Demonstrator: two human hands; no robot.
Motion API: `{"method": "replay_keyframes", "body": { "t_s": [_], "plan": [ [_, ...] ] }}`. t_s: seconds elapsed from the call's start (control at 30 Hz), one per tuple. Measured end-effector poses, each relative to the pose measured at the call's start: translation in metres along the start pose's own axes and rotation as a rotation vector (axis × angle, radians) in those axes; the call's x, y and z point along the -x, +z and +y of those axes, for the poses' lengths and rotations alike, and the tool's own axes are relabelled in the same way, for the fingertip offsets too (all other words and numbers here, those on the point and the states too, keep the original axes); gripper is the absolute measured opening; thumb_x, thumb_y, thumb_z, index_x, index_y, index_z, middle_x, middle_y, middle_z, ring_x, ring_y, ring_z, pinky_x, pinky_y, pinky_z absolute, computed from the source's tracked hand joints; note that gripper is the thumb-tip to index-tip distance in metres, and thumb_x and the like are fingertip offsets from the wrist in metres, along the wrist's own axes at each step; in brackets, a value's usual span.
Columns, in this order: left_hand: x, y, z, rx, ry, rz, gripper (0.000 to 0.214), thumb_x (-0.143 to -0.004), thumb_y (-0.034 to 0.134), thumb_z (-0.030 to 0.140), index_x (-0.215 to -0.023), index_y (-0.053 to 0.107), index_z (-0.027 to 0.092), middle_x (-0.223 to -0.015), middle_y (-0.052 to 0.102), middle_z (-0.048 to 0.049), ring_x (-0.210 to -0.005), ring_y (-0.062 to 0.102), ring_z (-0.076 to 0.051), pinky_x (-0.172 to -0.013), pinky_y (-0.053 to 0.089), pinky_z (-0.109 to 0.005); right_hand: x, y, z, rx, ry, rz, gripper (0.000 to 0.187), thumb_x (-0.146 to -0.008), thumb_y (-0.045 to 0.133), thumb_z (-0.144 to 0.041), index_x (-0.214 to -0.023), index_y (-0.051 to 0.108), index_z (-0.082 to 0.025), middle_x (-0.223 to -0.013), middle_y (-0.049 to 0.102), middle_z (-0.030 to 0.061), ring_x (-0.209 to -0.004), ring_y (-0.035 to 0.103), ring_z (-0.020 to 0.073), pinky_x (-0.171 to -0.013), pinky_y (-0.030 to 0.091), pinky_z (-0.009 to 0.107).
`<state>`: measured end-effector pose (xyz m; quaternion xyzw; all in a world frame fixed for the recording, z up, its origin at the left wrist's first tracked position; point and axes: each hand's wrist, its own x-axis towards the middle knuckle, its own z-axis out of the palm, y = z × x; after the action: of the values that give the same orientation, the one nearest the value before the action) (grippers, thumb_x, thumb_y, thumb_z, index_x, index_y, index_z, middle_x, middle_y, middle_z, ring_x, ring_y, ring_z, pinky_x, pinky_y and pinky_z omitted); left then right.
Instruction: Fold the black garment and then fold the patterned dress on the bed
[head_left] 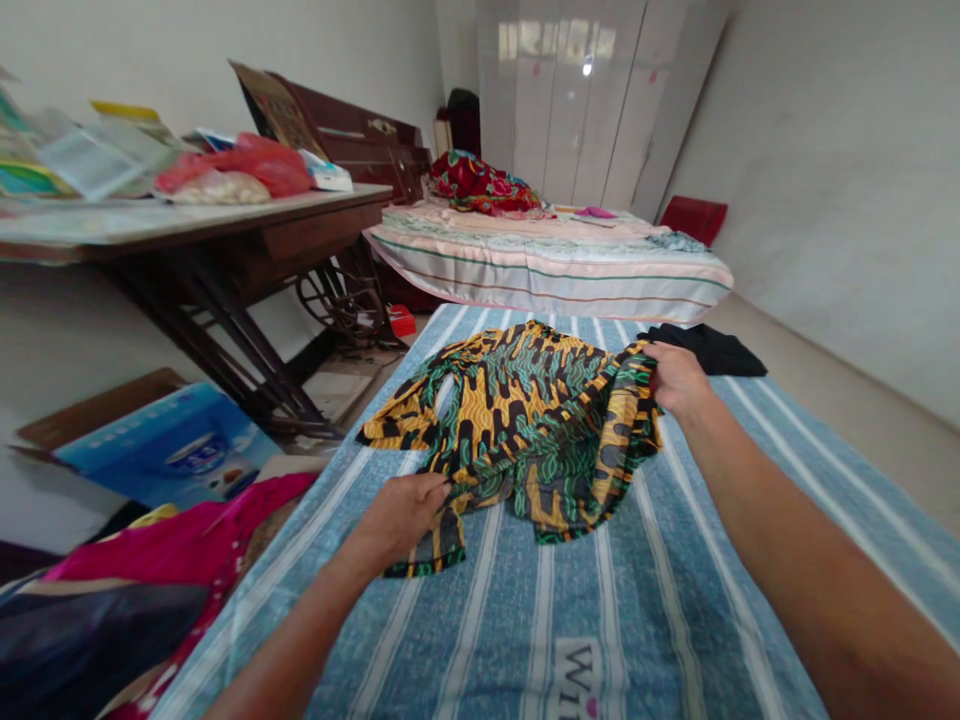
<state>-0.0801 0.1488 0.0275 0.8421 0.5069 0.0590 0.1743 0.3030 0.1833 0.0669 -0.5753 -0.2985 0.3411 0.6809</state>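
Note:
A thin patterned blouse point(517, 400) in yellow, black and green lies partly spread on a blue striped cloth point(510, 620). My left hand point(409, 510) pinches its near left edge, and a bit of fabric hangs below the fingers. At the right, my right hand point(675, 378) is closed on another part of the blouse, lifting it a little so that the near edge drapes in folds. One sleeve sticks out to the left. Just beyond my right hand lies a folded black garment point(709, 350).
Left stands a sewing machine table point(360, 200) bearing red plastic bags point(262, 165) and boxes. Below it are a blue carton point(172, 445) and a heap of clothes point(180, 545). A bed point(555, 265) with a red floral blanket point(484, 185) stands ahead, before a white wardrobe point(562, 120).

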Motion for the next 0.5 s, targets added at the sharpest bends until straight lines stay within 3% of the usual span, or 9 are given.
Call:
{"method": "replay_keyframes", "body": {
  "t_s": [0.13,0.23,0.3,0.37,0.4,0.5],
  "plan": [
    [-0.005,-0.001,-0.014,0.214,-0.114,0.246,0.034,-0.082,0.034,0.040,-0.059,0.049,0.021,-0.055,0.049,0.0032,-0.059,0.051,-0.015,-0.058,0.037,-0.023,0.008,0.006,0.027,0.250,-0.054,0.023,0.022,-0.069,0.055,-0.016,-0.091,0.054,-0.019,-0.073,0.059,-0.0006,-0.067,0.060,0.0170,-0.070,0.050,0.036],
    [-0.007,-0.001,-0.019,0.311,-0.168,0.395,0.033,-0.079,0.037,0.045,-0.066,0.056,0.021,-0.058,0.053,0.0032,-0.061,0.053,-0.016,-0.060,0.039,-0.024,0.048,0.013,0.048,0.461,-0.197,-0.052,0.031,-0.064,0.062,-0.013,-0.094,0.058,-0.020,-0.090,0.060,0.0025,-0.091,0.057,0.0202,-0.092,0.040,0.039],
    [-0.008,-0.004,-0.018,0.327,-0.190,0.444,0.032,-0.078,0.038,0.045,-0.067,0.056,0.021,-0.056,0.053,0.0033,-0.059,0.052,-0.015,-0.058,0.039,-0.024,0.090,0.021,0.060,0.596,-0.293,-0.229,0.021,-0.066,0.064,-0.014,-0.085,0.062,-0.021,-0.089,0.061,0.0029,-0.091,0.056,0.0204,-0.094,0.038,0.038],
    [-0.012,-0.007,-0.014,0.328,-0.190,0.473,0.031,-0.077,0.039,0.044,-0.067,0.056,0.021,-0.057,0.052,0.0032,-0.058,0.052,-0.015,-0.058,0.039,-0.023,0.135,0.033,0.069,0.887,-0.582,-0.619,0.008,-0.078,0.055,-0.018,-0.083,0.062,-0.020,-0.085,0.061,0.0040,-0.088,0.056,0.0192,-0.090,0.041,0.035],
    [-0.014,-0.010,-0.010,0.333,-0.179,0.487,0.031,-0.078,0.039,0.043,-0.068,0.057,0.020,-0.058,0.053,0.0030,-0.059,0.052,-0.015,-0.058,0.040,-0.023,0.155,0.041,0.073,0.988,-0.682,-0.729,0.011,-0.082,0.052,-0.018,-0.086,0.062,-0.020,-0.087,0.061,0.0046,-0.088,0.055,0.0190,-0.087,0.042,0.034],
    [-0.024,-0.019,0.002,0.350,-0.115,0.533,0.031,-0.079,0.039,0.042,-0.069,0.058,0.019,-0.063,0.056,0.0021,-0.064,0.054,-0.015,-0.060,0.040,-0.023,0.193,0.068,0.083,1.208,-0.846,-0.795,0.026,-0.083,0.054,-0.024,-0.108,0.058,-0.018,-0.098,0.060,0.0092,-0.094,0.053,0.0241,-0.084,0.043,0.039]
  ]
}}
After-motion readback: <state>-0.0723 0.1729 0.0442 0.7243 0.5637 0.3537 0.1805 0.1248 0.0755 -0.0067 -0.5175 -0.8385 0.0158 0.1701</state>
